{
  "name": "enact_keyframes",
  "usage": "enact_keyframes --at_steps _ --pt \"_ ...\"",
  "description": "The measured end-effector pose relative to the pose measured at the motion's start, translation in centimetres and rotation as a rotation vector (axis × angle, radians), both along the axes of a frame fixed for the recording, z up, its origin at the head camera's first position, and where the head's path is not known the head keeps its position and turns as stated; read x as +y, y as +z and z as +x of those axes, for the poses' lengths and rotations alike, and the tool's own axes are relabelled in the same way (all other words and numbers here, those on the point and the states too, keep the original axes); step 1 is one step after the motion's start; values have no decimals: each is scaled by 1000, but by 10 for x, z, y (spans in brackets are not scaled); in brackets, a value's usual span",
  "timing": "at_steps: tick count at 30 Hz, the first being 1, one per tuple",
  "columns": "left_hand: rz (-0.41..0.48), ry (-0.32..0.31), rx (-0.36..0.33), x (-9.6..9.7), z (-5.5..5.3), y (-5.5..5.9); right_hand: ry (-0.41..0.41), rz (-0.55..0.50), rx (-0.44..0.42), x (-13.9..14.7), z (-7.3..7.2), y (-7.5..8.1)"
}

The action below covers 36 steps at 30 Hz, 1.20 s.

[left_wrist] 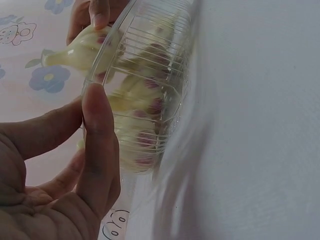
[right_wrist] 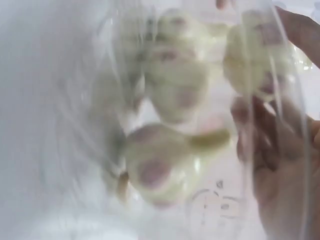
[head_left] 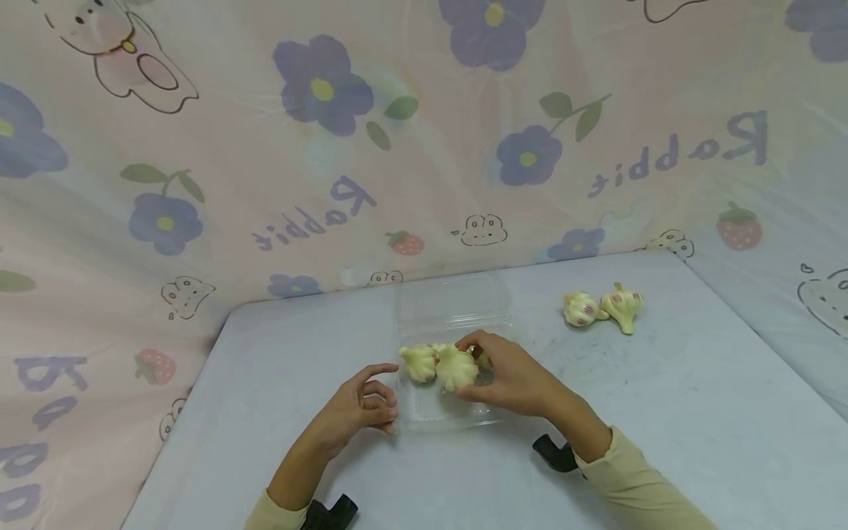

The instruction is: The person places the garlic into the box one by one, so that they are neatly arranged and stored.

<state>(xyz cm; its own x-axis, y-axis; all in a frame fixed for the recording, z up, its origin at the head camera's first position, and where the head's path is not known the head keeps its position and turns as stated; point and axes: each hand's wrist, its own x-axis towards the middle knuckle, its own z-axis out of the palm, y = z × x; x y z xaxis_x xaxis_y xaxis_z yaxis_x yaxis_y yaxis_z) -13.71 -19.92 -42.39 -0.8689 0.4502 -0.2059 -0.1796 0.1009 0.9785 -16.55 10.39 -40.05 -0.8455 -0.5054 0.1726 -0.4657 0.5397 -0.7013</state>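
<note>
A clear plastic box (head_left: 430,412) stands on the table with its lid (head_left: 453,298) flipped back. Pale garlic bulbs with purple patches lie inside; one garlic bulb (head_left: 419,364) shows at the left, another (right_wrist: 162,162) through the wall in the blurred right wrist view. My right hand (head_left: 513,375) pinches a garlic bulb (head_left: 457,368) between thumb and fingers over the box. From the left wrist view, this bulb (left_wrist: 87,50) is at rim height, its stem pointing outward. The loosely bent fingers of my left hand (head_left: 364,405) touch the box's left side at the rim.
Two more garlic bulbs (head_left: 621,305) lie side by side on the white tabletop (head_left: 649,412) at the back right. A patterned cloth (head_left: 424,147) hangs behind the table. Black wrist-worn pieces (head_left: 555,453) stick out below both forearms.
</note>
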Motion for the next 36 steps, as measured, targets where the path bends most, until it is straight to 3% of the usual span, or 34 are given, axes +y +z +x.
enact_keyframes --at_steps 6,16,25,36 --pt "11 2 5 0 0 -2 -9 -7 26 -15 2 -5" --pt "8 2 8 1 -1 -2 -11 -32 -6 -30 1 -14" --pt "14 19 14 -2 7 -7 63 32 5 -47 5 -23" --pt "3 -5 22 0 2 -2 68 98 19 -53 3 -24"
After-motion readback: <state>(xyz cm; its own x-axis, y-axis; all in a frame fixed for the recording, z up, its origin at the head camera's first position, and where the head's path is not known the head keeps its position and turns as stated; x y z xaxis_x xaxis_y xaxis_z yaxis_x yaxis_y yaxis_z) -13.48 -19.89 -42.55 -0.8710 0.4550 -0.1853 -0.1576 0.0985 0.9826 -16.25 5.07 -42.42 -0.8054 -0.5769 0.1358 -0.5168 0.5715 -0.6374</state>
